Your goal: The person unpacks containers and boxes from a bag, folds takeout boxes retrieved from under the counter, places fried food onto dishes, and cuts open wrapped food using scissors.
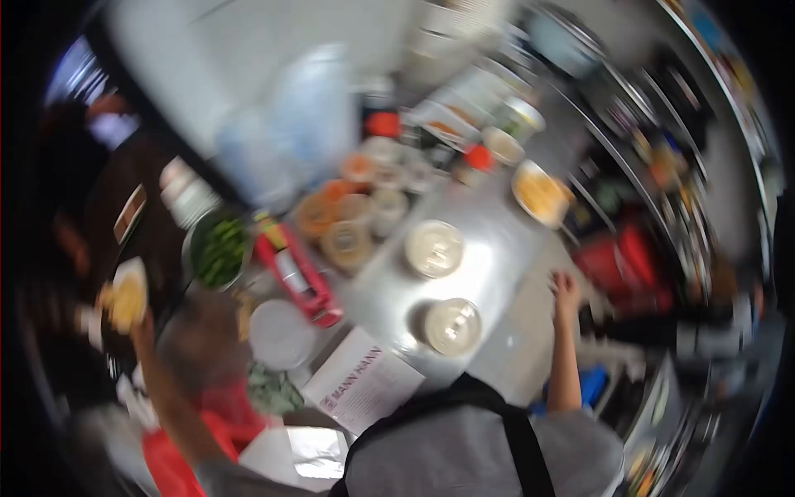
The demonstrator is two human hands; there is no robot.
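At the far left, my left hand (142,325) is closed on a white dish of yellow food (128,298), held out past the table's edge. My right hand (565,291) is raised beside the right edge of the steel table (381,290); its fingers are blurred and nothing shows in them. Nearest to it are two round lidded containers, one (435,248) behind the other (452,326), on the table. A second white dish of yellow food (542,195) rests at the table's back right edge.
A bowl of green vegetables (219,248), a pink box (294,273) and lidded tubs (344,242) stand left of centre. A printed paper (363,381) lies in front. Shelves with a red container (627,263) are at the right. Another person (70,240) is at the far left.
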